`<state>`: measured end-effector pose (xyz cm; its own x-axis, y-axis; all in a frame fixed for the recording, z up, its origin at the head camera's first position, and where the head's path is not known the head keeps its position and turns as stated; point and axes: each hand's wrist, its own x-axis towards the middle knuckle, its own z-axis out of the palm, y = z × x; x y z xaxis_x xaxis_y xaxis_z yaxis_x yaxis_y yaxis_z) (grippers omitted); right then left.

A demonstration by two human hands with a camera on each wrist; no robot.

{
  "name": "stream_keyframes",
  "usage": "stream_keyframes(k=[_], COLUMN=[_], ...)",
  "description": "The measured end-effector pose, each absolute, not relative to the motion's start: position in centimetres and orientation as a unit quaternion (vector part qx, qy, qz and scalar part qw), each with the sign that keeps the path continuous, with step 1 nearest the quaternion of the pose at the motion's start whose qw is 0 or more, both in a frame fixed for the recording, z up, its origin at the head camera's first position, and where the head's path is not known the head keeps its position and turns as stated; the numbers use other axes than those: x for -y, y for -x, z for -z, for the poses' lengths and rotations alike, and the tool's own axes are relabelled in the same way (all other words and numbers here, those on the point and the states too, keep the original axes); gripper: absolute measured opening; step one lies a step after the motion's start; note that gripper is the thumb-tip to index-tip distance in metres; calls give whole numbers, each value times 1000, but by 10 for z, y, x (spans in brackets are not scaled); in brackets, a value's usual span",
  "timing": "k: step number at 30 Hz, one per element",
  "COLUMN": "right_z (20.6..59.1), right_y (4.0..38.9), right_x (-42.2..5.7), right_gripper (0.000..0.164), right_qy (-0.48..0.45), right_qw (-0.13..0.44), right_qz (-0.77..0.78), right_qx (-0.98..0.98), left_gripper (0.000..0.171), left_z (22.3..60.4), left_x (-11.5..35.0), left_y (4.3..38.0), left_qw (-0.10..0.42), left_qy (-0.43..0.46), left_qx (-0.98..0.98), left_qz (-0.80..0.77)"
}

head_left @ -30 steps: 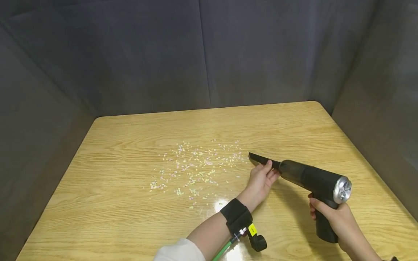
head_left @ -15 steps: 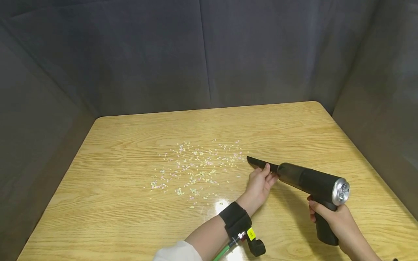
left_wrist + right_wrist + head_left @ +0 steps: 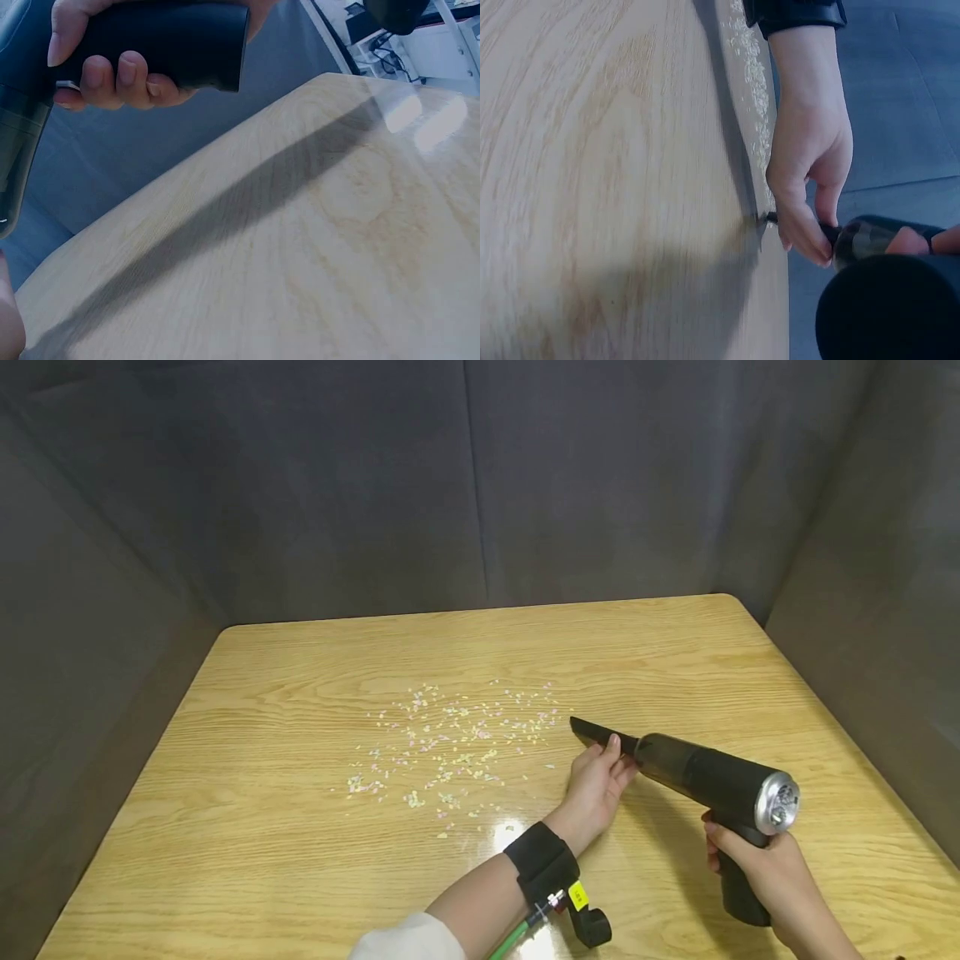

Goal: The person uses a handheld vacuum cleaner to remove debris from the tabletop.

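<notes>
A black handheld vacuum cleaner (image 3: pixel 720 777) with a silver rear end is held over the right side of the table. My right hand (image 3: pixel 776 877) grips its handle, the fingers wrapped round it as the left wrist view also shows. With thumb and fingers my left hand (image 3: pixel 596 789) pinches the slim black nozzle (image 3: pixel 588 727) near where it joins the body. The nozzle's tip points left, close to the right edge of a scatter of small paper bits (image 3: pixel 465 735) in yellow, pink and white. In the right wrist view the left hand (image 3: pixel 810 157) bends down around the nozzle.
The wood-grain table (image 3: pixel 262 710) has dark fabric walls (image 3: pixel 337 493) at its back and sides. A black strap (image 3: pixel 543 864) with a green cable (image 3: pixel 510 939) sits on the left wrist. Beyond the table, the left wrist view shows white furniture and cables (image 3: pixel 386 56).
The nozzle tip has dipped slightly toward the table, and the vacuum's rear end has shifted a little left and down. Both hands keep their hold; the paper bits look the same.
</notes>
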<state>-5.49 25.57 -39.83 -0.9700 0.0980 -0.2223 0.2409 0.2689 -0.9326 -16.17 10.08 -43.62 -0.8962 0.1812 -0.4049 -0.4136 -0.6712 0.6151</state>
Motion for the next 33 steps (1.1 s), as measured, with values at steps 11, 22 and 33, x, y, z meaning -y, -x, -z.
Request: stream_keyframes(k=[11, 22, 33], right_z=[396, 392, 390], right_y=[65, 70, 67], right_x=[-240, -234, -231], right_gripper=[21, 24, 30], right_qy=[-114, -107, -96], right_qw=[39, 49, 67], right_qz=[573, 575, 564], right_qx=[-811, -810, -817], left_gripper=[42, 50, 27], left_z=[434, 433, 431], left_x=[-101, -91, -85], left_y=[180, 179, 171], left_qw=[168, 151, 142], left_qy=[156, 161, 179], left_qx=[-381, -367, -382], left_qz=[-896, -904, -896])
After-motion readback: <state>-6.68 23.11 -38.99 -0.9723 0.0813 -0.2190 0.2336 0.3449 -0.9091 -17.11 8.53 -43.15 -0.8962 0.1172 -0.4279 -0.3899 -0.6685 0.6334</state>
